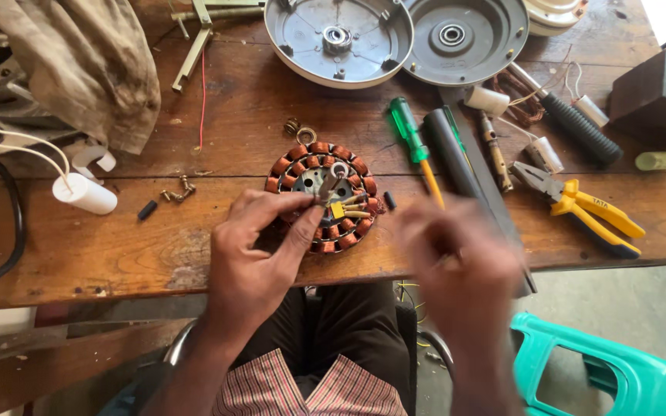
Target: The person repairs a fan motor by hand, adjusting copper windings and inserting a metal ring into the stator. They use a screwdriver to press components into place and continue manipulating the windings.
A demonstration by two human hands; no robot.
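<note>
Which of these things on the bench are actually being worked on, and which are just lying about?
In hand:
- round copper coil ring, held by the left hand
- its yellow wire ends
- right hand, blurred, close beside the ring

Lying about:
- green screwdriver
- yellow pliers
- two grey round covers
- white cylinder
- loose screws
- cloth

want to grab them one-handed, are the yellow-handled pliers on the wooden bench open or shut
Open. The yellow-handled pliers lie flat on the wooden bench with the two handles splayed apart; the metal nose looks slightly parted.
</note>
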